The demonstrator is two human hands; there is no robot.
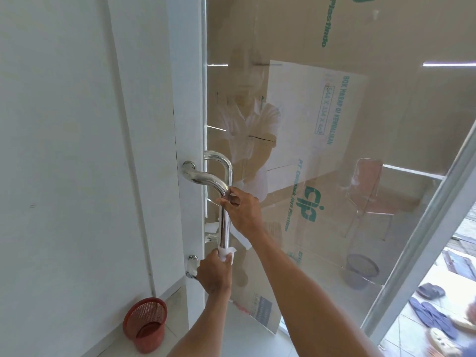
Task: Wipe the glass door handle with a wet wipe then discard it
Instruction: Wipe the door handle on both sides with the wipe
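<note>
1. The left hand (213,274) gripped the wet wipe (228,252), wrapped around the chrome door handle (225,228) near its lower end.
2. The right hand (243,212) curled around the handle, above the wipe.

The right forearm (296,274) is stretched forward from 5 o'clock, the left forearm (201,325) from 6 o'clock. The right hand (243,212) is curled round the door handle (225,229), at 1 o'clock of the left hand (213,273), by which the wet wipe (228,252) is gripped.
</note>
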